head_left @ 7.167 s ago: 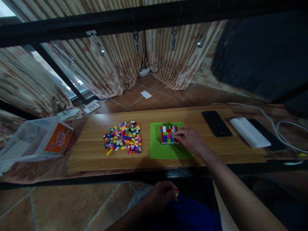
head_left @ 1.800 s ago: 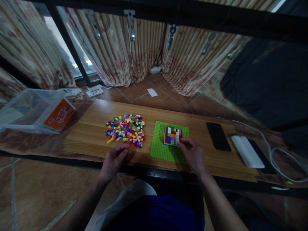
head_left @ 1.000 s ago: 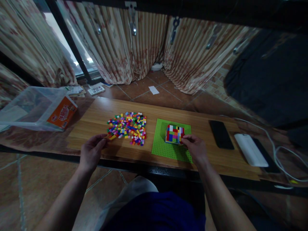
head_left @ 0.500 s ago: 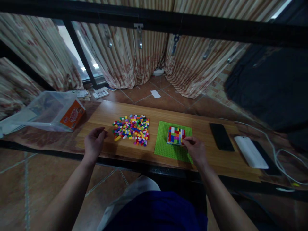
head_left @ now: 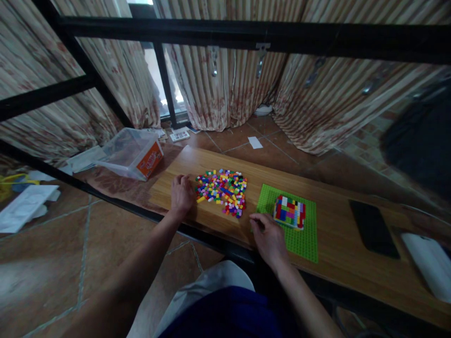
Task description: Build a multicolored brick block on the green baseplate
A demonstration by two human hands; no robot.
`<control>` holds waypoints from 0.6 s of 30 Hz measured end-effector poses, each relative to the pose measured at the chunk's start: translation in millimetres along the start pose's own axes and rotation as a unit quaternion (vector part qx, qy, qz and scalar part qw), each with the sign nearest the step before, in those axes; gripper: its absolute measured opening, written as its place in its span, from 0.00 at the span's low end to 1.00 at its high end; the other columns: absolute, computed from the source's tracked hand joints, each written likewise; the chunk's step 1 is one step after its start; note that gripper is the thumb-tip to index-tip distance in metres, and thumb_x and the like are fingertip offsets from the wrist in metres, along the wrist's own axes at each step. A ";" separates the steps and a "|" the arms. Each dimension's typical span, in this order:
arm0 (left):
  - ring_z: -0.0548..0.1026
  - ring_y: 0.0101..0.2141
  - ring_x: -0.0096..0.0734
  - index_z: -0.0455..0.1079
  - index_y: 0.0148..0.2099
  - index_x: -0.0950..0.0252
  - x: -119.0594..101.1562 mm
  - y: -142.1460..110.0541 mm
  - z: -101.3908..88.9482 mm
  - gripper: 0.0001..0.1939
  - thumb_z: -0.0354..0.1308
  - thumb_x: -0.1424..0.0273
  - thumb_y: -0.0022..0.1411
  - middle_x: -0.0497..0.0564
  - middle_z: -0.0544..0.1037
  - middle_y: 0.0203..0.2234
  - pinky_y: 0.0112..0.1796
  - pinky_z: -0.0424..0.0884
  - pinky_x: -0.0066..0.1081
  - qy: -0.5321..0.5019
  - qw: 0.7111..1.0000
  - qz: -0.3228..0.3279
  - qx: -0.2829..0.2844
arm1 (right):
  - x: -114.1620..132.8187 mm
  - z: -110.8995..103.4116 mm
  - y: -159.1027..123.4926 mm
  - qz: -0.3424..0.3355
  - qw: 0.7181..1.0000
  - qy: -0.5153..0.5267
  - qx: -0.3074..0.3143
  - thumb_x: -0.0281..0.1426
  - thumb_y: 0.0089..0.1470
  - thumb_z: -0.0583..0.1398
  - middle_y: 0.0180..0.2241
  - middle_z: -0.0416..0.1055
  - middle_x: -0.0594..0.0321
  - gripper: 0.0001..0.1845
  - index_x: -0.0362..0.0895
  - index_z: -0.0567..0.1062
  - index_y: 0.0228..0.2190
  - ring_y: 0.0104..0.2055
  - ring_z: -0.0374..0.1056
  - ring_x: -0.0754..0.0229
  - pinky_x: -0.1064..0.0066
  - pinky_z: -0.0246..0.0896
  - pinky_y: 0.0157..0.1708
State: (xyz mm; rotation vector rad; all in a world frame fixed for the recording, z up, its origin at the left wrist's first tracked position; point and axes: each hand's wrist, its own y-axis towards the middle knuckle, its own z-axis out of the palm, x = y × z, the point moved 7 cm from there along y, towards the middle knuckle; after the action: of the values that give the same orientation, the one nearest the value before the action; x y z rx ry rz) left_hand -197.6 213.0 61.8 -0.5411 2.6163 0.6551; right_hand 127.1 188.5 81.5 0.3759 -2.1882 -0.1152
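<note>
A loose pile of small multicoloured toy bricks (head_left: 221, 190) lies on the wooden tabletop. At its left edge is my left hand (head_left: 182, 195), fingers curled down to the wood; whatever they may hold is hidden. My right hand (head_left: 270, 238) hovers by the left side of a green baseplate (head_left: 306, 246), thumb and forefinger drawn together. Nothing can be made out between those fingertips. On the baseplate stands a low block built of colourful bricks (head_left: 289, 212), its top a patchwork of red, white, blue, green and yellow. Neither hand touches this block.
A clear plastic tub (head_left: 128, 152) with an orange label sits beyond the table's left end. Right of the baseplate lie a black phone (head_left: 374, 229) and a white device (head_left: 428, 263). A dark metal bar (head_left: 225, 30) crosses above the table, before striped curtains.
My right hand has left the brick block and moved left, towards the pile. My left hand has moved to the pile's edge, fingers lowered. The view has swung left.
</note>
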 end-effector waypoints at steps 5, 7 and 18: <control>0.70 0.52 0.51 0.72 0.52 0.69 -4.1 -0.7 4.4 0.18 0.47 0.74 0.65 0.66 0.74 0.50 0.55 0.66 0.48 0.047 0.998 0.018 0.030 | 4.0 23.0 18.6 -0.051 0.998 -0.037 0.007 0.32 0.63 0.53 0.37 0.76 0.57 0.13 0.48 0.79 0.36 0.39 0.72 0.54 0.61 0.67 0.41; 0.70 0.52 0.51 0.73 0.51 0.70 -4.8 -0.6 4.8 0.17 0.47 0.74 0.66 0.66 0.74 0.50 0.54 0.66 0.48 0.059 0.997 0.015 0.038 | 8.9 30.8 22.7 -0.065 0.997 -0.041 0.010 0.33 0.63 0.54 0.37 0.76 0.57 0.13 0.49 0.79 0.38 0.41 0.72 0.54 0.61 0.67 0.43; 0.70 0.51 0.51 0.73 0.51 0.68 -2.4 -1.5 4.5 0.16 0.47 0.73 0.66 0.64 0.75 0.50 0.53 0.65 0.47 0.054 0.998 0.001 0.041 | 33.8 75.2 21.3 -0.131 0.984 -0.118 0.020 0.31 0.60 0.59 0.43 0.72 0.56 0.09 0.51 0.81 0.39 0.47 0.66 0.49 0.54 0.62 0.49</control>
State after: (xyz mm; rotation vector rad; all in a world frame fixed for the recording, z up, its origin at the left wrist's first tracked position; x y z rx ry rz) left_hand -193.7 214.8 58.7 -0.5622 2.7310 0.5295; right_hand 43.5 194.4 66.8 0.7043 -2.3673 -0.2733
